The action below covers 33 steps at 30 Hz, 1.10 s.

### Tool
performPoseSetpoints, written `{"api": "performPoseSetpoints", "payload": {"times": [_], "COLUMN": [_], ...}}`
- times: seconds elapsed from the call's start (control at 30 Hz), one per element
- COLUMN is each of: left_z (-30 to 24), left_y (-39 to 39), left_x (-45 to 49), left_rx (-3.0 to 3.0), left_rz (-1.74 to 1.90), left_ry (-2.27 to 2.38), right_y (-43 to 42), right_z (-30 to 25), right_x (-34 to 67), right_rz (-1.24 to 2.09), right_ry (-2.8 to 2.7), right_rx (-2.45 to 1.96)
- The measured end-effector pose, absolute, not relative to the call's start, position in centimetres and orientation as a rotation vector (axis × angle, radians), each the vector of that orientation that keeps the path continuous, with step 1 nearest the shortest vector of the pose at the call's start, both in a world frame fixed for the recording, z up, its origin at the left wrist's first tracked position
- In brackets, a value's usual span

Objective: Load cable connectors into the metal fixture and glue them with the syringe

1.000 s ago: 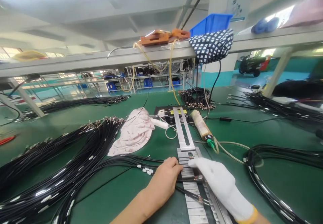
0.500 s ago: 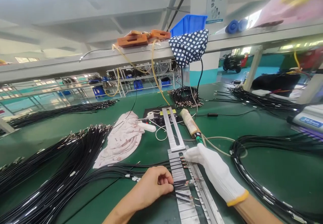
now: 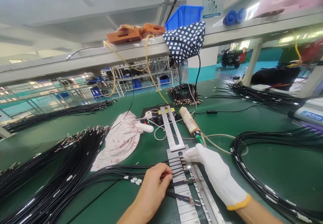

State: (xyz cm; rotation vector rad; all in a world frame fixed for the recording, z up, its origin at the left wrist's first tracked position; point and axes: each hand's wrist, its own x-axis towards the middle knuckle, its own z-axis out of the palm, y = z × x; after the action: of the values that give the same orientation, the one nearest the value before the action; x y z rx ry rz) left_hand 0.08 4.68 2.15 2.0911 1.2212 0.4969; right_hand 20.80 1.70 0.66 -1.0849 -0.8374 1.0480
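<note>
Green bench (image 3: 264, 163), bundle of black cables (image 3: 63, 170) fanned across its left, slotted metal fixture (image 3: 186, 211) at centre, gloved right hand (image 3: 214, 173) — fingers together, tips on the fixture, bare left hand (image 3: 153, 187) pinching a thin black cable (image 3: 179, 183) — laid across the fixture's slots.

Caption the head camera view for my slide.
Bare left hand pinches black cable ends on a metal fixture; gloved right hand touches it.

Green bench (image 3: 264, 156), grey shelf (image 3: 75, 61) overhead.
</note>
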Motion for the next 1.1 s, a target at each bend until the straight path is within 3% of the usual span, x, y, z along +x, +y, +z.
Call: {"api": "performPoseSetpoints", "payload": {"times": [0.3, 0.8, 1.1], "left_z": [1.6, 2.3, 0.5], "left_y": [4.7, 4.8, 4.4], "left_x": [0.3, -0.1, 0.5], "left_rx": [2.297, 2.155, 2.684], "left_rz": [0.485, 0.500, 0.551], "left_ry": [1.169, 1.229, 1.202], "right_y": [1.7, 1.6, 1.2], "right_z": [0.3, 0.8, 0.9], "right_x": [21.0, 21.0, 20.9], "right_rz": [1.033, 1.021, 0.953], "right_ry": [-0.847, -0.866, -0.923], "right_rx": [-1.127, -1.167, -1.203]}}
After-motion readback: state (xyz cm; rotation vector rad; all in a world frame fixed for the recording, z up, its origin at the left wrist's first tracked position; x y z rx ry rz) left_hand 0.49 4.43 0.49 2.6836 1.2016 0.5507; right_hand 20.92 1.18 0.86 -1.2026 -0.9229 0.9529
